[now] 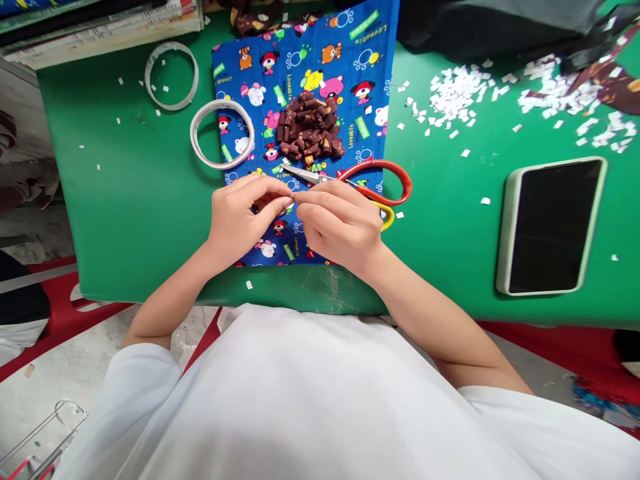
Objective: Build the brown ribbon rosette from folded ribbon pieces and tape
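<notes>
My left hand [245, 213] and my right hand [340, 223] meet over the near part of a blue cartoon-print cloth [345, 73] on the green table [130, 187]. Both pinch together at the fingertips around something tiny that I cannot make out. Just beyond the fingers lie scissors [370, 180] with red and yellow handles, blades pointing left. A heap of small brown folded pieces [310, 128] sits on the cloth farther back.
Two tape rolls [221, 133] [171, 75] lie left of the cloth. White paper scraps [457, 93] are scattered at the back right. A phone [550, 225] in a pale case lies face up at the right. Books are stacked at the back left.
</notes>
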Available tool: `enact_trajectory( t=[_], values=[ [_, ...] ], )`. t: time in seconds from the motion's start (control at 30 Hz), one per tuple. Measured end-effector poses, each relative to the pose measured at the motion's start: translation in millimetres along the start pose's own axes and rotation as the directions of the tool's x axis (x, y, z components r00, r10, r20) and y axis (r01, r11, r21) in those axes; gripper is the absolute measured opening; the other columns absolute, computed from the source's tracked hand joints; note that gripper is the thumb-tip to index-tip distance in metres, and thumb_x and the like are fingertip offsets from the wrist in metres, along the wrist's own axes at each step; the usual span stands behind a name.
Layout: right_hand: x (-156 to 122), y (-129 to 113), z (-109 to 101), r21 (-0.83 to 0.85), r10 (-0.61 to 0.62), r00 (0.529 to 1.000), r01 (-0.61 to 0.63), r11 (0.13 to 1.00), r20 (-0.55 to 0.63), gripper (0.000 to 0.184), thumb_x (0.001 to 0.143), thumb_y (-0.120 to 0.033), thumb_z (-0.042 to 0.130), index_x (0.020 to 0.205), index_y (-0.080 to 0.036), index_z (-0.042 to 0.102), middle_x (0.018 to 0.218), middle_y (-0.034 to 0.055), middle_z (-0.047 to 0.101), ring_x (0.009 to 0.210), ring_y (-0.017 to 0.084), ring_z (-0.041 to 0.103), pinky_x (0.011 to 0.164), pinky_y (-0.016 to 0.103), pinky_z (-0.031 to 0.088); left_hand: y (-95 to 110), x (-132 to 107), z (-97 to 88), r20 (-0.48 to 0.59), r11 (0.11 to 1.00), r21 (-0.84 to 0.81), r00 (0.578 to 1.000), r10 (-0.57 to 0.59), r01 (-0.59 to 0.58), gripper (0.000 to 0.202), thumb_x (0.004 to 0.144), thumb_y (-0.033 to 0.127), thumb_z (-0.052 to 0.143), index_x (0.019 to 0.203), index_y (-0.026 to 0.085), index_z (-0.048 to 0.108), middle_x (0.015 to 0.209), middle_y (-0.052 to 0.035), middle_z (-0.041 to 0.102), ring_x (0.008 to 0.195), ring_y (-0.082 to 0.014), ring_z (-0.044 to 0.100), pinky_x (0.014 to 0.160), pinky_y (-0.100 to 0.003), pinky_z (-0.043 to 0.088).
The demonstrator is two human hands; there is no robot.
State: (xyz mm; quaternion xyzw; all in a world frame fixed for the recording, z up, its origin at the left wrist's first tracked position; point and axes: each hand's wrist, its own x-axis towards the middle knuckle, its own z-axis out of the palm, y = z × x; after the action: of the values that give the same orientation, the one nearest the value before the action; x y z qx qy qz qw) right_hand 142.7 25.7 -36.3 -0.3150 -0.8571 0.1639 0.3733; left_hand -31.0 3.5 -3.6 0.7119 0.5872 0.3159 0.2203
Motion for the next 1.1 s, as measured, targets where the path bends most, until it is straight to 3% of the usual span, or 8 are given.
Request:
enact_trajectory(
  t=[0.27,0.4,0.77,0.93,1.1],
  values=[
    [1.2,-7.1,0.9,0.027,0.093,0.982,-0.089,0.996,-0.163,0.015,0.093,-0.019,0.05,0.091,-0.022,0.065,0.079,0.0041,0.071,0.071,0.016,0.063,0.066,0.033,0.053,-5.3,-3.1,1.1,-0.04,0.971,0.143,0.979,0.201,-0.193,0.016,0.093,0.026,0.057,0.085,0.018,0.068,0.082,-0.0003,0.071,0.078,-0.0109,0.065,0.074,-0.023,0.049],
    [3.7,-8.9,-2.6,0.043,0.154,0.979,-0.15,0.988,-0.131,0.013,0.093,-0.025,0.052,0.094,-0.021,0.064,0.079,0.0046,0.07,0.073,0.018,0.063,0.065,0.034,0.052,-5.8,-3.0,0.7,-0.014,0.951,0.169,0.964,0.265,-0.259,0.015,0.094,0.024,0.054,0.086,0.018,0.065,0.083,-0.0012,0.07,0.08,-0.0118,0.065,0.076,-0.023,0.049],
    [7.7,-6.8,-8.4,0.095,0.239,0.971,-0.236,0.967,-0.025,0.016,0.093,-0.025,0.049,0.081,-0.022,0.06,0.073,0.0015,0.064,0.071,0.017,0.055,0.071,0.036,0.047,-2.9,0.4,-6.1,0.113,0.98,0.082,0.979,0.171,-0.181,0.02,0.096,0.031,0.047,0.089,0.02,0.062,0.081,-0.0022,0.065,0.073,-0.0136,0.06,0.07,-0.028,0.049],
    [8.7,-9.3,-10.8,0.172,0.26,0.965,-0.253,0.952,-0.018,0.014,0.093,-0.024,0.05,0.081,-0.022,0.059,0.073,0.0011,0.062,0.071,0.016,0.055,0.072,0.035,0.046,-4.3,1.7,-6.6,0.143,0.98,0.057,0.973,0.18,-0.19,0.023,0.097,0.034,0.044,0.088,0.021,0.06,0.081,-0.003,0.062,0.078,-0.0163,0.06,0.075,-0.033,0.05],
    [5.8,-7.7,-5.5,0.098,0.212,0.976,-0.207,0.973,-0.045,0.016,0.094,-0.028,0.049,0.083,-0.023,0.06,0.075,0.002,0.062,0.073,0.017,0.055,0.076,0.039,0.048,-6.5,1.4,-4.4,0.121,0.972,0.106,0.973,0.195,-0.208,0.022,0.096,0.034,0.045,0.085,0.021,0.06,0.08,-0.0024,0.062,0.083,-0.0183,0.06,0.082,-0.038,0.049]
  ],
)
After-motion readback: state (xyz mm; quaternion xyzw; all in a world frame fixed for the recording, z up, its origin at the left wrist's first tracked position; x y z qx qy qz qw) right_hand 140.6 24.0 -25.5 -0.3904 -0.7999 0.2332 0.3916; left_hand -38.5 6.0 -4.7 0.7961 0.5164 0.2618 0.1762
